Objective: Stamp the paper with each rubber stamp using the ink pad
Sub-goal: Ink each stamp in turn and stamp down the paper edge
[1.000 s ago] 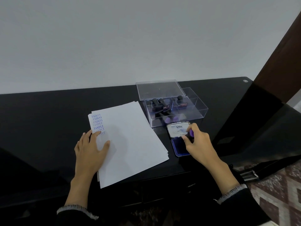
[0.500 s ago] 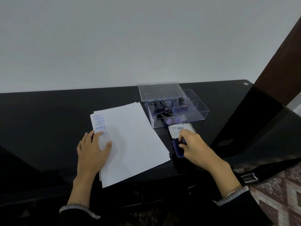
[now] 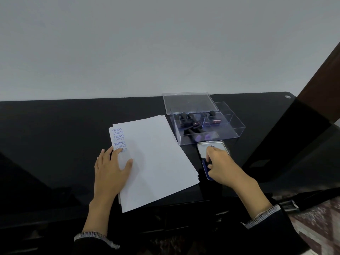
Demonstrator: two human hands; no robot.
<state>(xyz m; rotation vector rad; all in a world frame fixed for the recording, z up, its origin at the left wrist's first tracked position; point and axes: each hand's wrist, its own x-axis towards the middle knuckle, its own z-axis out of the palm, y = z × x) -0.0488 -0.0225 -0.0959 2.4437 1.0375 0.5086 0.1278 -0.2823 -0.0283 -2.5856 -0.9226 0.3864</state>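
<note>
Pressing a stamp (image 3: 209,165) onto the blue ink pad (image 3: 206,170) near the front right edge of the worktop (image 3: 55,126), with the right hand (image 3: 219,163) curled round it so that only a dark sliver shows under the fingers. Flattened on the near left part of the paper (image 3: 156,159), fingers straight and spread, the left hand (image 3: 110,170) pins the stack near the front edge. Best kept there, as loose sheets on a glossy top probably slide under a push.

To ink well: hold the stamp upright, press evenly and briefly, then lift straight up without dragging. Cannot tell whether the rubber face sits flat on the pad. Carry it left over bare paper, away from the pinning fingers, and set it down square.

Beyond the left hand, a column of blue SAMPLE prints (image 3: 119,139) on a lower sheet peeking out at the stack's far left corner; fresh marks likely belong on the blank top sheet. Just behind the pad, its open lid (image 3: 213,147). Farther back, toward the far right edge, a clear box (image 3: 237,128) holding more black-handled stamps (image 3: 191,124), likely to be taken in turn.
</note>
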